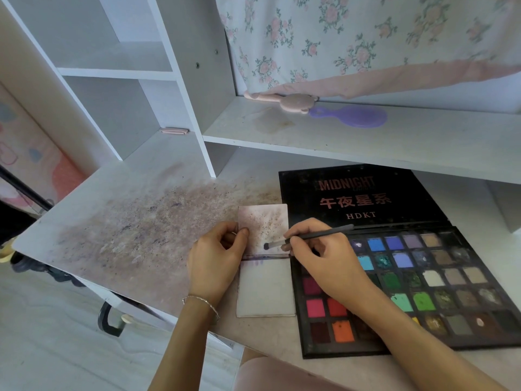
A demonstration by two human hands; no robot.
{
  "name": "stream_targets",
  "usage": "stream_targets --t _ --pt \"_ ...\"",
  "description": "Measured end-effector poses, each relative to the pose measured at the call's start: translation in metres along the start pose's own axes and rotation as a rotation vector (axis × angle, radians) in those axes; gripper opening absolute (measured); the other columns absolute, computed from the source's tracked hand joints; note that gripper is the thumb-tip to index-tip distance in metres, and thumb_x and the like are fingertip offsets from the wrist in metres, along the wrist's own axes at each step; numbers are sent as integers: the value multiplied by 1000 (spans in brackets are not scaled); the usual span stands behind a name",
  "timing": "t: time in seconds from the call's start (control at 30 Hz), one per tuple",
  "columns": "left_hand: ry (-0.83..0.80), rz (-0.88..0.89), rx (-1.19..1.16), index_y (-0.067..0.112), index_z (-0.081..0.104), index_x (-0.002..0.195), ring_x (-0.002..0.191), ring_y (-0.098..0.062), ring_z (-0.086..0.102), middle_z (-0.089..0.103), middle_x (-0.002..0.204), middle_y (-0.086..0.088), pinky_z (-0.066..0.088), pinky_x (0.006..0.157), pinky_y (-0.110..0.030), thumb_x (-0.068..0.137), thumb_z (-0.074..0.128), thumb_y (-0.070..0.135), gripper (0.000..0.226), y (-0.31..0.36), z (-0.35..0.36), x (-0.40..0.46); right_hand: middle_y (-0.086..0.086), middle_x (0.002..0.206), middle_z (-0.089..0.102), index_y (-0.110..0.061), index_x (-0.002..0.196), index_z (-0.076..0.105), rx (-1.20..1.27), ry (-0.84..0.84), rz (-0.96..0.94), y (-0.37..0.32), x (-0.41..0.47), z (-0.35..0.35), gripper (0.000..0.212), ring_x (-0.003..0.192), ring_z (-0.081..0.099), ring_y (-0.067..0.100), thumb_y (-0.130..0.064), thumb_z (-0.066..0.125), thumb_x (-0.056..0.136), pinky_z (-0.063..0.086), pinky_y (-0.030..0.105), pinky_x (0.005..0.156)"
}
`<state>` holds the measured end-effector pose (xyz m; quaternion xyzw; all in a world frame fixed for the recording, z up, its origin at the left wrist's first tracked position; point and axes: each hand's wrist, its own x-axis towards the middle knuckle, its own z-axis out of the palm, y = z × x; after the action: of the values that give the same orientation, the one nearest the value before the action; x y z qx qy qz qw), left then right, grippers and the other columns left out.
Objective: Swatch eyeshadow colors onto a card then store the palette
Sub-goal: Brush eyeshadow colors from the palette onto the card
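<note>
A large black eyeshadow palette [439,283] lies open on the desk at the right, its lid [358,198] flat behind it and many coloured pans showing. Left of it lies a folded white card [266,289]; its upper half [263,221] is dusted with purplish powder. My left hand [217,263] pinches the upper half's left edge. My right hand [321,258] holds a dark brush [310,238] over the palette's left side, and the brush tip touches the card's upper half near the fold.
The white desk [127,221] is stained with powder to the left of the card. A shelf above holds a purple hand mirror [352,117] and a pink brush [284,101]. White cubbies stand at the back left. The desk edge drops off at the left.
</note>
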<state>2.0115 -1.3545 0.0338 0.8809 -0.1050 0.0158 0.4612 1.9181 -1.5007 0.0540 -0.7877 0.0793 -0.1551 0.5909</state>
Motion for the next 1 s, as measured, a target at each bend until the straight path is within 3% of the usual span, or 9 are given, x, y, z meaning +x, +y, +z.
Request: stream_targets --t 0.23,0.43,0.6,0.77,0.87,1.0 --pt "-4 5 -10 34 60 68 61 -12 56 61 63 8 45 60 -27 82 64 28 15 2 -1 -1 -7 78 69 -24 83 65 79 100 -22 -6 -1 -23 26 77 63 3 -2 51 87 48 12 69" --pt "-9 8 -9 29 64 75 68 -19 61 65 67 3 49 63 -33 83 63 27 8 1 -2 -1 -13 78 69 -23 84 62 40 176 -23 -7 -12 -56 26 75 64 -1 1 53 86 48 8 64" --pt "2 6 -2 33 59 71 68 -18 59 61 65 8 43 60 -28 83 64 26 15 3 -2 -2 -4 74 63 -22 81 56 -58 320 0 0 -27 -90 26 69 61 -4 1 48 88 47 6 58" --pt "6 32 8 38 56 69 63 -4 55 60 62 14 36 53 -23 83 64 24 21 6 -3 -4 -6 73 61 -25 78 52 -215 429 29 17 -35 -114 26 69 61 -3 -4 45 90 48 9 53" --pt "7 37 10 35 58 71 65 -10 57 61 64 12 40 56 -25 83 64 23 18 5 -2 -3 -8 70 63 -29 75 52 -291 447 33 25 -35 -119 29 68 62 0 -4 47 88 47 10 55" --pt "7 38 9 34 60 71 67 -13 59 63 66 10 42 58 -27 83 65 25 15 3 -1 -3 -10 69 63 -26 75 53 -315 407 36 28 -33 -119 27 67 59 -11 -2 49 87 40 1 52"
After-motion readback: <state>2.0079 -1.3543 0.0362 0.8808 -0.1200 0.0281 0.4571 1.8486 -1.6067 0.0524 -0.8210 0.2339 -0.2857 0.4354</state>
